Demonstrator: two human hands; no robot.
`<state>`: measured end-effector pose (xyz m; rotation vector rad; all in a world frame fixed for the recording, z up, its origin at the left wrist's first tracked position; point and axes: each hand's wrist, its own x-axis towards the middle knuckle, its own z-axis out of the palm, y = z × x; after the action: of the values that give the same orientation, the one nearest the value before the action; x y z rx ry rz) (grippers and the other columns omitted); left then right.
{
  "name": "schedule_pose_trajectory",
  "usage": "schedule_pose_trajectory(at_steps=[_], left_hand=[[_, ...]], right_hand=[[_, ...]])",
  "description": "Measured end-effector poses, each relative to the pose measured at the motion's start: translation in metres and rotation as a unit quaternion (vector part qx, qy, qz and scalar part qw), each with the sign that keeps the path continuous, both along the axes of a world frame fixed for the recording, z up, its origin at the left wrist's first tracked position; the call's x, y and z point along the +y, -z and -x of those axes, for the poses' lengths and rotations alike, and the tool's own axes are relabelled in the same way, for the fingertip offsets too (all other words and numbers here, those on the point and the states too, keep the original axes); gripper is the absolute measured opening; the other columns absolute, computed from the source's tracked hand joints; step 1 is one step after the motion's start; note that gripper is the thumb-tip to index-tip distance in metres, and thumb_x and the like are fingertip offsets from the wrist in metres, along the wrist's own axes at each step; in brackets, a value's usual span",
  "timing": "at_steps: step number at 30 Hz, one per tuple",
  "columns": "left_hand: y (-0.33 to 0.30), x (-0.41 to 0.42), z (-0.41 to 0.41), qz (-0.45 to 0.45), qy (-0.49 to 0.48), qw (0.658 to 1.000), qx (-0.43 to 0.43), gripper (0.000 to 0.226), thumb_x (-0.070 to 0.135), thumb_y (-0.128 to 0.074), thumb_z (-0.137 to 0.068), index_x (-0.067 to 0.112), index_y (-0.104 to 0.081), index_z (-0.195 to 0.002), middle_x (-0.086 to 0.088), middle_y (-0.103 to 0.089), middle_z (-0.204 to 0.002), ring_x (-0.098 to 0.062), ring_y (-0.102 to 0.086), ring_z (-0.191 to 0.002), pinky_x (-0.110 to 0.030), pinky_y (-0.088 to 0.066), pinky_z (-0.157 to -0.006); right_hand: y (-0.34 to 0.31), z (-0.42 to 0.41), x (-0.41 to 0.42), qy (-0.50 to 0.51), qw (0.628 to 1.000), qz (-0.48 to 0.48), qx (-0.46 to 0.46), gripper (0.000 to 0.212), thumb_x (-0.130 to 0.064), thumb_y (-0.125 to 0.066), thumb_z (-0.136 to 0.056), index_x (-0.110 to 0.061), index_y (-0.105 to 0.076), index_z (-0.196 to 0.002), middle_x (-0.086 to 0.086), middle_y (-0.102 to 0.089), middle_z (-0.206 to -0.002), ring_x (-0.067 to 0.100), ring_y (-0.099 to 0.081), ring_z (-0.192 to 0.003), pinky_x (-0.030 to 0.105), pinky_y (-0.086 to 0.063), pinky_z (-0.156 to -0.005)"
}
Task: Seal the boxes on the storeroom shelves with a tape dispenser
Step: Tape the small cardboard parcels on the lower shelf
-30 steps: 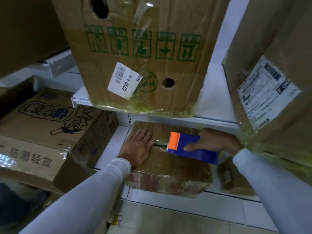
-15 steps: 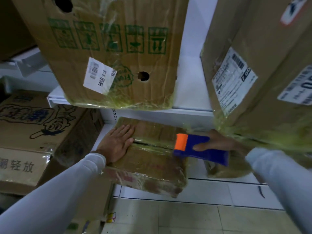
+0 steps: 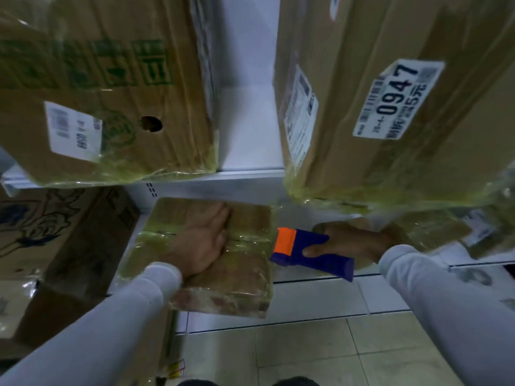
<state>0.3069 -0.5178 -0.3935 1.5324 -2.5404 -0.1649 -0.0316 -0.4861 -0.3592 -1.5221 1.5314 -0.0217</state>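
A small flat cardboard box (image 3: 237,277) wrapped in shiny clear tape lies on the lowest shelf, low in the head view. My left hand (image 3: 204,240) presses flat on its top, fingers straight and pointing away from me. My right hand (image 3: 354,242) grips a blue tape dispenser (image 3: 312,253) with an orange front end, held just off the box's right edge. The dispenser's orange end points left toward the box. Another taped box (image 3: 434,229) lies behind my right hand, partly hidden.
Two large taped cartons stand on the shelf above: one with green symbols (image 3: 106,87) at left, one labelled 0947 (image 3: 398,101) at right. A printed carton (image 3: 55,235) sits to the left of the small box. Pale tiled floor (image 3: 306,349) lies below.
The dispenser has slid right, off the top of the small box, to beside its right edge. My left hand has shifted from the box's left side to its middle. The view turned right.
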Motion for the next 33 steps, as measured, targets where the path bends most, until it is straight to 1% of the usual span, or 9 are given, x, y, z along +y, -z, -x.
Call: schedule_pose_trajectory(at_steps=[2,6,11,13,17,20,23,27,33], left_hand=[[0.009,0.006,0.043,-0.032,0.011,0.999,0.022,0.055,0.042,-0.024,-0.102,0.017,-0.024,-0.151,-0.005,-0.02,-0.159,-0.023,-0.019,-0.146,-0.032,-0.01,-0.117],[0.026,0.001,0.056,-0.055,-0.006,0.998,-0.035,0.056,0.048,-0.014,-0.101,0.029,-0.009,-0.153,0.006,-0.005,-0.161,-0.013,-0.004,-0.148,-0.036,-0.005,-0.117],[0.029,0.002,0.054,-0.055,0.006,0.998,-0.031,0.056,0.05,-0.013,-0.101,0.03,-0.008,-0.153,0.008,-0.003,-0.161,-0.012,-0.003,-0.148,-0.037,-0.005,-0.117],[0.027,0.001,0.054,-0.058,0.005,0.998,-0.032,0.056,0.049,-0.013,-0.101,0.03,-0.009,-0.153,0.008,-0.003,-0.161,-0.012,-0.003,-0.148,-0.037,-0.005,-0.118],[0.021,0.001,0.059,-0.083,-0.022,0.996,-0.035,0.06,0.053,-0.018,-0.098,0.03,-0.01,-0.153,0.007,-0.003,-0.161,-0.012,-0.003,-0.148,-0.039,-0.002,-0.118],[0.011,0.006,0.078,-0.125,-0.072,0.989,-0.03,0.091,0.081,-0.018,-0.08,0.027,-0.01,-0.153,0.004,-0.003,-0.161,-0.017,-0.001,-0.148,-0.048,0.0,-0.118],[0.013,0.012,0.088,-0.133,-0.098,0.985,-0.047,0.098,0.08,-0.029,-0.078,0.023,-0.001,-0.153,0.0,0.005,-0.162,-0.019,0.006,-0.148,-0.052,0.003,-0.117],[0.016,0.011,0.094,-0.147,-0.131,0.979,-0.051,0.094,0.067,-0.039,-0.082,0.024,0.006,-0.153,0.002,0.013,-0.161,-0.02,0.013,-0.147,-0.053,0.007,-0.116],[0.012,0.014,0.107,-0.146,-0.177,0.972,-0.044,0.094,0.063,-0.044,-0.083,0.026,0.007,-0.152,0.004,0.012,-0.161,-0.02,0.013,-0.147,-0.052,0.008,-0.116]], right_hand=[[0.004,-0.007,0.0,-0.003,1.0,0.015,0.013,0.067,-0.088,-0.072,-0.046,-0.032,-0.07,-0.084,-0.012,-0.075,-0.078,0.007,-0.072,-0.071,0.026,-0.052,-0.063],[0.005,-0.007,0.0,-0.004,1.0,0.022,-0.012,0.072,-0.085,-0.073,-0.048,-0.025,-0.071,-0.087,-0.006,-0.076,-0.08,0.014,-0.072,-0.076,0.027,-0.05,-0.065],[-0.014,0.023,0.023,-0.019,0.995,0.037,-0.089,0.056,-0.051,-0.078,-0.076,-0.013,-0.061,-0.114,0.011,-0.072,-0.104,0.034,-0.07,-0.094,0.048,-0.056,-0.078],[-0.018,0.03,0.027,-0.017,0.993,0.054,-0.106,0.048,-0.039,-0.075,-0.085,-0.011,-0.058,-0.12,0.011,-0.071,-0.108,0.034,-0.069,-0.095,0.047,-0.057,-0.079],[-0.011,0.002,0.014,-0.068,0.991,0.069,0.094,0.048,-0.06,-0.071,-0.079,-0.019,-0.064,-0.104,0.002,-0.071,-0.101,0.023,-0.068,-0.092,0.045,-0.056,-0.087],[-0.001,-0.023,0.009,-0.059,0.966,0.097,0.232,0.067,-0.076,-0.066,-0.066,-0.019,-0.066,-0.101,0.001,-0.07,-0.093,0.019,-0.067,-0.082,0.038,-0.056,-0.078],[0.017,-0.029,0.025,-0.091,0.921,0.147,0.35,0.074,-0.076,-0.062,-0.065,-0.019,-0.058,-0.112,-0.002,-0.061,-0.095,0.018,-0.056,-0.081,0.032,-0.041,-0.07],[0.04,-0.03,0.046,0.024,0.97,0.058,0.233,0.058,-0.069,-0.062,-0.077,-0.019,-0.057,-0.105,-0.002,-0.061,-0.086,0.018,-0.062,-0.078,0.028,-0.05,-0.067],[0.025,-0.019,0.049,0.068,0.973,0.095,0.199,0.053,-0.075,-0.058,-0.078,-0.022,-0.052,-0.077,-0.003,-0.06,-0.07,0.014,-0.06,-0.063,0.024,-0.04,-0.053]])
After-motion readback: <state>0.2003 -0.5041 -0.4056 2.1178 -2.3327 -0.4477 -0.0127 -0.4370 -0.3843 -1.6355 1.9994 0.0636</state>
